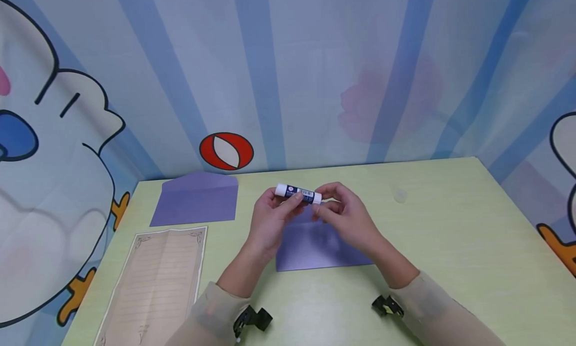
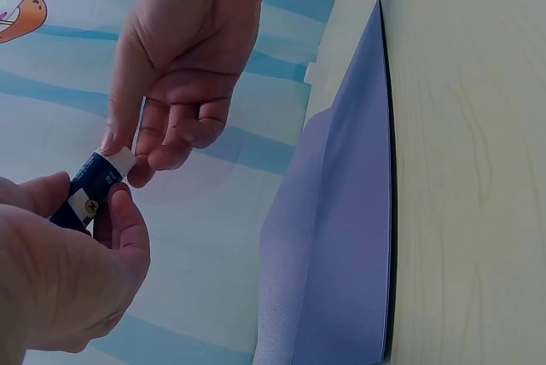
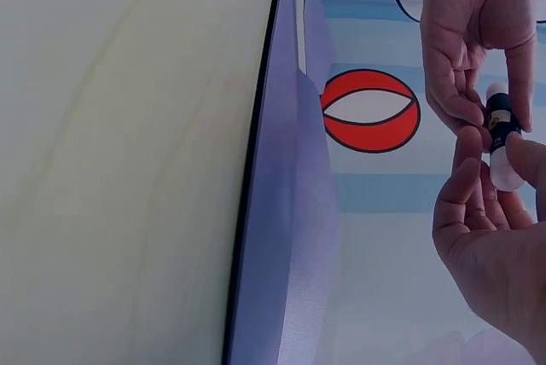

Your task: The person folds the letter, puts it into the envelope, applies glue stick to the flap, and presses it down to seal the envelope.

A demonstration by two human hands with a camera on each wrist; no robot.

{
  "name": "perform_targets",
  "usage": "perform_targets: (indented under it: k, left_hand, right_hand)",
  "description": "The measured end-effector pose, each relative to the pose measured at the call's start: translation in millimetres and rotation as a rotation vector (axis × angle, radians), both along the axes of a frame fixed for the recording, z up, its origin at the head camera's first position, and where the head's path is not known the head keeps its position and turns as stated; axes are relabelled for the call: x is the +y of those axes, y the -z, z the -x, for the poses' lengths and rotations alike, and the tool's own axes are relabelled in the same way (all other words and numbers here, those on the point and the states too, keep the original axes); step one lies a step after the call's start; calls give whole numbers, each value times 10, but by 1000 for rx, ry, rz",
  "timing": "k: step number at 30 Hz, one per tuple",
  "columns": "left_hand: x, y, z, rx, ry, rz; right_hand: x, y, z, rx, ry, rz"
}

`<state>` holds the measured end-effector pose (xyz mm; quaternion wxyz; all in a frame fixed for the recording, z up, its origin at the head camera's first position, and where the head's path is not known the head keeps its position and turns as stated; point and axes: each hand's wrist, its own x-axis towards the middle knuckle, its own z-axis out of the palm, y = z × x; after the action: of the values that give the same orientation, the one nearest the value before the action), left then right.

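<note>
Right now, your left hand (image 1: 269,217) grips a dark-blue cylindrical glue stick (image 1: 306,193) with white ends and a printed label, the thumb lying across its barrel. Your right hand (image 1: 345,217) pinches the white end on its own side between thumb and fingers, so both hands are closed on the one tube. You have it raised clear of the table (image 1: 454,226), a pale yellow-green, faintly grained top, and both wrist views show air below it.

Beneath your hands, around the middle of the table, lies a purple paper envelope (image 1: 315,251) with its flap unfolded toward the far edge; your fingers and the tube cover part of it from the head view. Close to the table's far left corner is a second purple paper envelope (image 1: 198,206), its flap likewise opened out toward the far edge. Nearer you, along the left edge, rests a tan sheet of lined paper (image 1: 164,281) with an ornamental border and a lengthwise crease.

To the right of your right hand, toward the far edge, sits a small round translucent piece (image 1: 400,195); it is too faint to identify, though it may be plastic.
</note>
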<state>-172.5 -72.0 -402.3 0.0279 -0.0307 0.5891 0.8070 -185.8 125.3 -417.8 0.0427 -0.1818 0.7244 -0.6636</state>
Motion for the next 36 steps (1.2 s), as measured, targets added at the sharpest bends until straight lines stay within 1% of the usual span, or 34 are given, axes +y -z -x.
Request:
perform_targets:
  k: [3, 6, 8, 11, 15, 18, 20, 23, 25, 28, 36]
  left_hand:
    - [4, -11, 2, 4, 2, 8]
    - [13, -18, 0, 13, 0, 19]
    - [22, -27, -7, 20, 0, 25]
    - [38, -22, -7, 36, 2, 30]
    - [56, -13, -6, 46, 4, 39]
    - [58, -18, -15, 38, -5, 49]
    - [55, -19, -18, 28, -12, 51]
    - [53, -22, -22, 21, -22, 59]
    - [50, -17, -20, 19, -25, 62]
    - [45, -14, -19, 18, -25, 65]
    - [38, -8, -22, 21, -22, 66]
  right_hand:
    - [3, 5, 11, 25, 11, -22]
    - [2, 1, 23, 14, 22, -63]
    - [0, -7, 26, -19, 23, -88]
    - [-8, -19, 28, -96, 16, -101]
    - [-13, -25, 24, -181, 4, -83]
    - [-13, -33, 9, -201, 3, -54]
    - [-11, -40, -2, -182, 4, -33]
    - [-7, -37, -14, -124, -3, 3]
    - [-4, -23, -11, -78, -5, 7]
    - [-3, 5, 0, -41, -2, 5]
    - [11, -3, -2, -30, 4, -42]
